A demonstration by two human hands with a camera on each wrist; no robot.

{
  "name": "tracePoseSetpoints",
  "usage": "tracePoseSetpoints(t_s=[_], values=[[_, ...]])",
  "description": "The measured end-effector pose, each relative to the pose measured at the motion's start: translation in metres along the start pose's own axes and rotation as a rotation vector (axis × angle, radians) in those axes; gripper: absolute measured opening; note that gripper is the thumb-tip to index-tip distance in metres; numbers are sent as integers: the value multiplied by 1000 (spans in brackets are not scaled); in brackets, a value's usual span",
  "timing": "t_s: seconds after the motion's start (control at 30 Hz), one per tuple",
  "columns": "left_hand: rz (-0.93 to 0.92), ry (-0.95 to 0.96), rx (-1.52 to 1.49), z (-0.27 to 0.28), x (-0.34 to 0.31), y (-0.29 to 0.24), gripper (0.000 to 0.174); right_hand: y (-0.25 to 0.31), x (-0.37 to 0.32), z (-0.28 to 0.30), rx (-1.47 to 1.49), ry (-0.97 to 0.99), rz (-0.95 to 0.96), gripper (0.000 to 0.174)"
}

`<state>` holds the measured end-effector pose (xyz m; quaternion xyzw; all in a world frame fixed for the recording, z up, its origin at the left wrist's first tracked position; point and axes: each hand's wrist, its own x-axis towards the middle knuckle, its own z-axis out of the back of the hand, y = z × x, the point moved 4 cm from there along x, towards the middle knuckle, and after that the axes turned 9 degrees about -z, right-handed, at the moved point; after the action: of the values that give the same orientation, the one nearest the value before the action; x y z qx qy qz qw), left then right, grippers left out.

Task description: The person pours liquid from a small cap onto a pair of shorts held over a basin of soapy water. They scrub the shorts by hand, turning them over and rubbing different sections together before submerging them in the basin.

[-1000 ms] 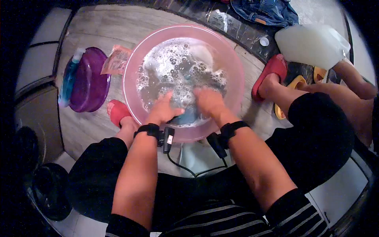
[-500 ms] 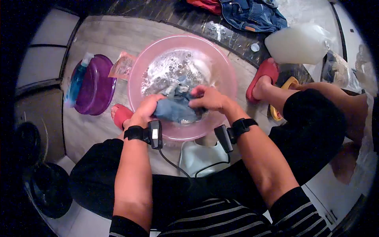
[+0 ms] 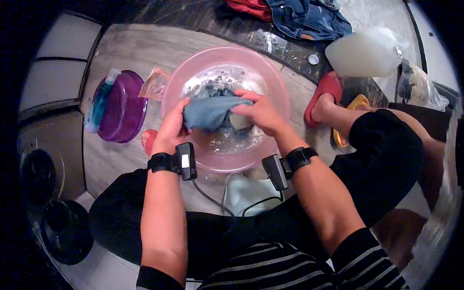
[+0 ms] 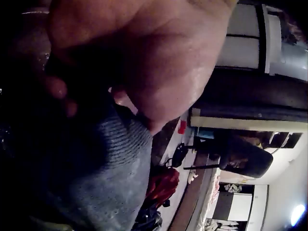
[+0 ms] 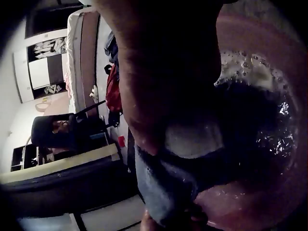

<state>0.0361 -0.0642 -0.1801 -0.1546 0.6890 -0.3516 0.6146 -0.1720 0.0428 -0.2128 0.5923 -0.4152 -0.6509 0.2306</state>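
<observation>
A wet blue-grey knit garment (image 3: 208,112) is stretched between both hands above the soapy water in a pink basin (image 3: 169,92). My left hand (image 3: 175,123) grips its left end, and a ribbed edge (image 4: 126,139) of the fabric shows beside that hand in the left wrist view. At the other end my right hand (image 3: 262,113) pinches the cloth, thumb and fingers curled over it. A pale, rounded patch (image 5: 195,137) shows under the right hand; I cannot tell whether it is part of the garment. White suds (image 3: 227,72) float along the far side.
Left of the basin lie a purple tub (image 3: 130,106), a bottle of blue liquid (image 3: 100,108) and a packet (image 3: 153,83). Jeans (image 3: 309,19), red cloth (image 3: 249,8), a white cap (image 3: 313,59) and a large jug (image 3: 362,52) are at upper right. Red slippers (image 3: 324,94) flank the basin.
Both hands have come up out of the suds, bringing the blue-grey garment with them. It was bunched low half a second ago and is now spread wider between the hands.
</observation>
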Motion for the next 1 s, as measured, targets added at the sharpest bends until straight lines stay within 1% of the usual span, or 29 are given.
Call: tracePoseSetpoints(t_s=[0.03, 0.07, 0.17, 0.2, 0.27, 0.3, 0.37, 0.4, 0.43, 0.5, 0.6, 0.7, 0.73, 0.8, 0.83, 0.87, 0.9, 0.93, 0.97, 1.0], values=[[-32, 0, 23, -2, -1, -3, 37, 1, 0, 0, 97, 2, -61, 42], [-83, -58, 115, -4, -5, -2, 37, 3, 0, -5, 275, 5, -67, 40], [-144, -2, -87, -23, 7, 16, 41, 23, -11, -11, 211, -3, -145, 43], [-72, 59, -139, -23, 18, 27, 48, 23, -10, -13, 213, -22, -61, 45], [-22, 94, -176, -44, -7, 8, 54, 20, -6, -18, 214, -61, 103, 51], [4, 109, -195, -53, -18, 2, 57, 25, -11, -25, 164, -79, 132, 52], [49, 183, -206, -61, -14, 18, 66, 43, -24, -41, 68, -102, 191, 56], [68, 221, -210, -66, -13, 22, 70, 57, -28, -51, -242, -229, 439, 57], [118, 233, -290, -72, -19, 26, 77, 61, -40, -55, -560, -314, 502, 57], [121, 245, -361, -79, -19, 31, 78, 64, -41, -56, -645, -381, 513, 49], [3, 62, -191, -88, -35, 24, 67, 56, -27, -49, -582, -433, 296, 38], [28, 105, -82, -85, -24, 37, 56, 54, -18, -36, -706, -394, 66, 33], [5, 128, 23, -84, -22, 36, 54, 34, 4, -26, -659, -372, -81, 38], [-46, 169, 230, -82, -19, 33, 49, -25, 40, -14, 61, -229, -332, 43], [-18, 177, 48, -82, -20, 34, 49, -27, 39, -15, 423, -149, -444, 46], [11, 185, -133, -81, -21, 35, 49, -27, 31, -12, 657, 3, -505, 54], [40, 190, -314, -81, -21, 34, 50, -5, 19, -10, 487, -56, -359, 53], [25, 194, -438, -80, -15, 33, 51, 15, 6, -11, 318, -112, -212, 53], [62, 142, -434, -72, -10, 35, 51, 27, -4, -15, 146, -169, -66, 53], [98, 91, -431, -63, -6, 36, 51, 25, -6, -29, -107, -259, 216, 49]])
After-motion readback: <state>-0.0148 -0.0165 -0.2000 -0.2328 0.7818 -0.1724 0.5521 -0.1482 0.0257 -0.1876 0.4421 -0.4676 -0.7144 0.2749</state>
